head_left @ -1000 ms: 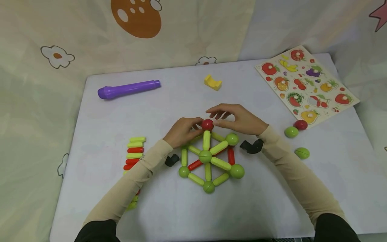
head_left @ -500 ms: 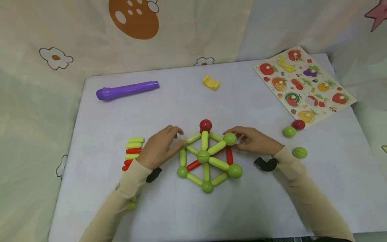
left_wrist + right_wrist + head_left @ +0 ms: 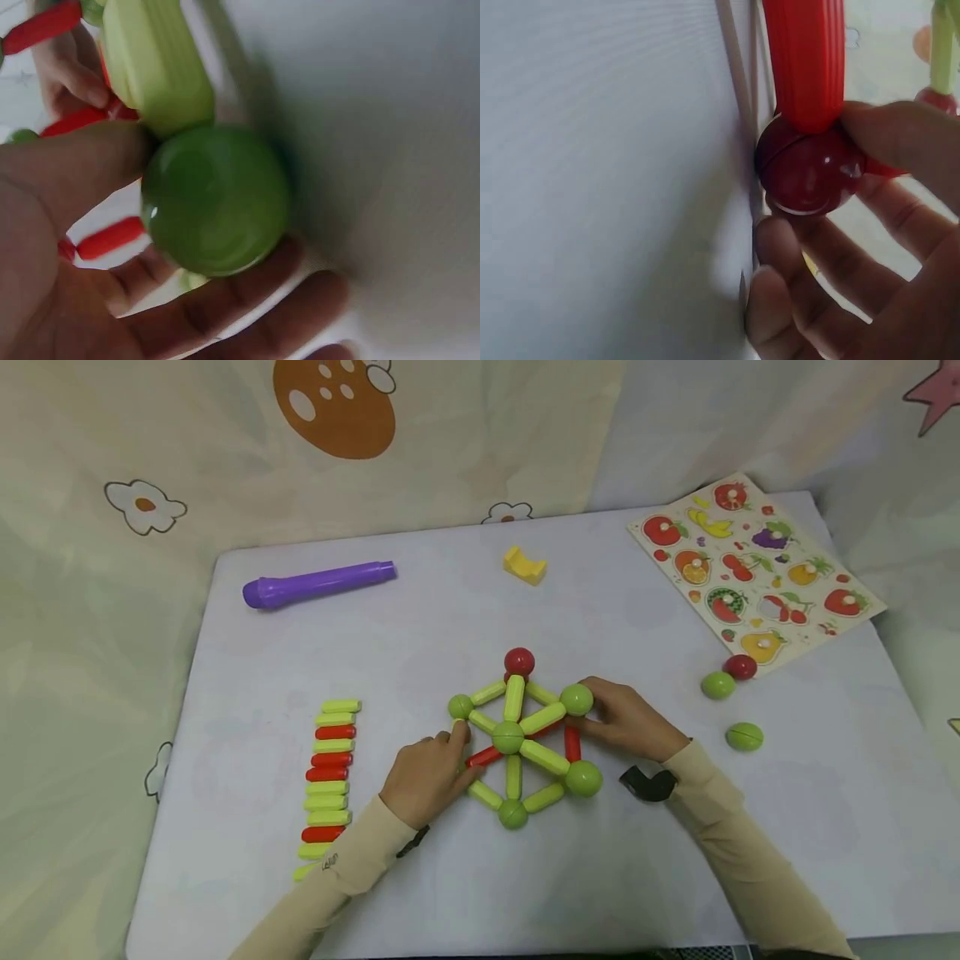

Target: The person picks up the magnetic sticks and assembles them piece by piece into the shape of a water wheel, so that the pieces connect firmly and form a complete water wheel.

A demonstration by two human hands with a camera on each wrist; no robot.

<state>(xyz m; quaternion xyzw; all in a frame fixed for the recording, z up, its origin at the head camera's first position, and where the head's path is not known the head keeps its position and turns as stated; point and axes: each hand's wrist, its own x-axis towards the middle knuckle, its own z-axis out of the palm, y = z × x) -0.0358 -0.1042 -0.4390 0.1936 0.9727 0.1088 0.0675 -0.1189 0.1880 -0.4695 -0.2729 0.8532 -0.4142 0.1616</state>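
A toy structure of green and red rods (image 3: 545,757) joined by balls stands mid-table, with a green ball (image 3: 508,737) at its raised centre. On its left side my left hand (image 3: 426,774) holds a green corner ball (image 3: 217,199) between thumb and fingers; that ball is mostly hidden in the head view. At the right, my right hand (image 3: 633,718) grips a low dark red ball (image 3: 810,169), under a red rod (image 3: 806,60). A green ball (image 3: 577,700) sits above those right fingers. One red ball (image 3: 519,662) tops the far corner.
Loose green and red rods (image 3: 327,788) lie in a column at the left. A purple toy microphone (image 3: 318,585) and a yellow curved piece (image 3: 524,566) lie farther back. A fruit puzzle board (image 3: 757,568) lies at right, near loose green (image 3: 717,686) and red balls (image 3: 741,667).
Both hands have left the far red ball. My left hand came down to the left green ball, and my right hand moved to the right corner. The structure shifted slightly.
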